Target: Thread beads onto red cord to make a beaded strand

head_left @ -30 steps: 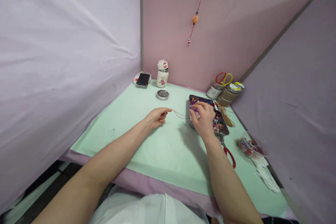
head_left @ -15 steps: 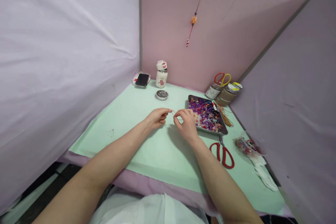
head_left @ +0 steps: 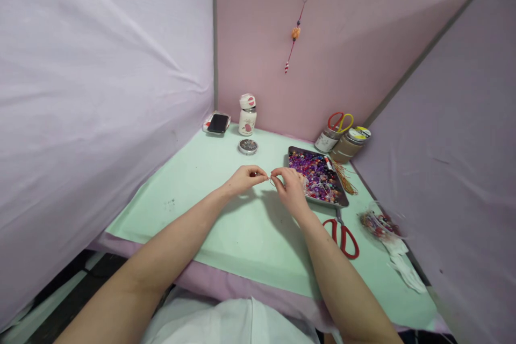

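My left hand (head_left: 244, 178) and my right hand (head_left: 289, 186) meet fingertip to fingertip above the green table mat (head_left: 242, 226). Both are pinched shut on a thin red cord (head_left: 271, 179) that shows only as a short bit between them. Whether my right fingers also hold a bead I cannot tell. Just right of my right hand lies a dark metal tray (head_left: 342, 201) filled with purple and mixed beads (head_left: 312, 168).
Red-handled scissors (head_left: 342, 236) lie right of my right forearm. Two jars (head_left: 342, 142), one holding scissors, stand at the back right. A small bottle (head_left: 246, 114), a phone (head_left: 218, 123) and a round tin (head_left: 248, 145) sit at the back. Bagged items (head_left: 382, 228) lie far right.
My right hand left the bead tray and came left to meet my left hand. The long stretch of cord between the hands has shrunk to a short bit.
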`<state>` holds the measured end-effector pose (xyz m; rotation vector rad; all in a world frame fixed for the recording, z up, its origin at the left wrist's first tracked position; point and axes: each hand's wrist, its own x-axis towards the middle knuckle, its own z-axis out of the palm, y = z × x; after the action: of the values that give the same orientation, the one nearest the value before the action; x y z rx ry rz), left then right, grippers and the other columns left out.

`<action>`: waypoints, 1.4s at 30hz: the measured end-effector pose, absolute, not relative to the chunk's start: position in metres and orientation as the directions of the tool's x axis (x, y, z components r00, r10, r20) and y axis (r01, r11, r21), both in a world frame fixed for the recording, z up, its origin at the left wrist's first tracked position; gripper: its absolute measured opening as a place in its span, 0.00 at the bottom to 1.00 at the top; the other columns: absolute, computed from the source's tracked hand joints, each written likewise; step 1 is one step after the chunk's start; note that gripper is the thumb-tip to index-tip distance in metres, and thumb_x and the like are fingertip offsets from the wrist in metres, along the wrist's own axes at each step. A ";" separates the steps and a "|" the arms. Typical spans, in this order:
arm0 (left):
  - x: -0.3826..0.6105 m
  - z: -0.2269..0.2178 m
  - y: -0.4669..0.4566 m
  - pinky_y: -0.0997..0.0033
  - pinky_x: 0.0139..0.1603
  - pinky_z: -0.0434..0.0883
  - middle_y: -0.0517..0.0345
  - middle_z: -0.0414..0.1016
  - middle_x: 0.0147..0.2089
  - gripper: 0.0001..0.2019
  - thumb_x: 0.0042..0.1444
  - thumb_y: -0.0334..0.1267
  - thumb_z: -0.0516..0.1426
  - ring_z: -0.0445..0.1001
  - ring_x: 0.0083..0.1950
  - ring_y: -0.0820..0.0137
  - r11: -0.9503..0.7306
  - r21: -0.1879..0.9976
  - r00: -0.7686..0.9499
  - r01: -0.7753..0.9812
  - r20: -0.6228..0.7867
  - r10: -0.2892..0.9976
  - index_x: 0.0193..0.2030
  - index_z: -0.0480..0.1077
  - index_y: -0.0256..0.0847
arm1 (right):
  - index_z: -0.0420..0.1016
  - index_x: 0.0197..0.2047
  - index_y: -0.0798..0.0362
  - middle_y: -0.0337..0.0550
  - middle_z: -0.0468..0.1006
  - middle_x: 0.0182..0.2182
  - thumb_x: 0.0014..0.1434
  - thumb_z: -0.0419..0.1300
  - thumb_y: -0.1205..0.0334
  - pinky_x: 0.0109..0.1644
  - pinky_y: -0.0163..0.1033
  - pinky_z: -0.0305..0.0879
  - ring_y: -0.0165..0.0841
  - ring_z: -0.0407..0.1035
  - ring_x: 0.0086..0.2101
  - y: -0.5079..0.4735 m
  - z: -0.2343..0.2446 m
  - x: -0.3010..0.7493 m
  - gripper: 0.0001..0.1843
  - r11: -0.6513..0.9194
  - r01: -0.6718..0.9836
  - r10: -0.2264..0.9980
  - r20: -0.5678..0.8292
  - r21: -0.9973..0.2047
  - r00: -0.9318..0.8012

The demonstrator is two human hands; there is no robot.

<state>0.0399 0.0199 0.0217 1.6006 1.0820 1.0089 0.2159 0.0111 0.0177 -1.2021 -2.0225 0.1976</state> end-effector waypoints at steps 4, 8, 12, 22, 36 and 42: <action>0.040 0.021 0.020 0.72 0.35 0.62 0.56 0.75 0.33 0.12 0.48 0.44 0.58 0.67 0.33 0.72 -0.219 0.964 0.329 0.154 0.159 0.931 0.33 0.75 0.37 | 0.69 0.33 0.51 0.41 0.76 0.31 0.59 0.53 0.58 0.43 0.41 0.57 0.35 0.68 0.35 0.014 0.017 0.216 0.08 0.478 0.446 0.878 0.393 -0.757 -0.273; 0.042 0.019 0.020 0.71 0.38 0.64 0.55 0.75 0.33 0.11 0.48 0.42 0.58 0.68 0.35 0.71 -0.261 0.954 0.300 0.150 0.208 0.931 0.31 0.74 0.36 | 0.69 0.32 0.52 0.40 0.75 0.26 0.55 0.56 0.56 0.35 0.37 0.60 0.32 0.66 0.29 0.016 0.019 0.217 0.09 0.287 0.238 0.939 0.223 -0.928 -0.264; 0.045 0.017 0.020 0.72 0.36 0.64 0.55 0.74 0.32 0.10 0.48 0.42 0.58 0.67 0.33 0.72 -0.276 0.951 0.270 0.136 0.233 0.934 0.31 0.74 0.36 | 0.71 0.30 0.53 0.40 0.75 0.24 0.51 0.60 0.56 0.33 0.36 0.59 0.29 0.64 0.26 0.015 0.022 0.217 0.09 0.171 0.179 0.967 0.129 -0.969 -0.222; 0.050 0.022 0.013 0.72 0.37 0.65 0.53 0.73 0.33 0.08 0.50 0.39 0.58 0.69 0.35 0.71 -0.372 0.925 0.230 0.080 0.346 0.910 0.31 0.74 0.35 | 0.72 0.27 0.54 0.39 0.73 0.23 0.46 0.65 0.53 0.26 0.34 0.52 0.25 0.57 0.21 0.012 0.027 0.218 0.12 -0.027 -0.027 0.960 -0.018 -0.999 -0.280; 0.049 0.021 0.014 0.71 0.38 0.66 0.52 0.73 0.34 0.10 0.52 0.40 0.58 0.70 0.36 0.71 -0.452 0.890 0.286 0.057 0.419 0.862 0.33 0.75 0.35 | 0.71 0.27 0.54 0.35 0.71 0.21 0.44 0.69 0.54 0.25 0.31 0.52 0.22 0.59 0.21 0.014 0.025 0.224 0.14 -0.248 -0.140 0.889 -0.168 -0.959 -0.426; 0.045 0.022 0.015 0.71 0.39 0.66 0.51 0.73 0.36 0.11 0.53 0.42 0.58 0.70 0.36 0.71 -0.469 0.882 0.375 0.053 0.417 0.828 0.36 0.76 0.36 | 0.71 0.28 0.54 0.35 0.71 0.21 0.43 0.69 0.54 0.24 0.31 0.52 0.22 0.60 0.21 0.012 0.030 0.227 0.15 -0.354 -0.104 0.822 -0.256 -0.929 -0.508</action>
<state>0.0452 0.0146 0.0217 1.8052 0.7707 1.1748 0.2269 0.0121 0.0298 -1.0023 -1.2399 1.9195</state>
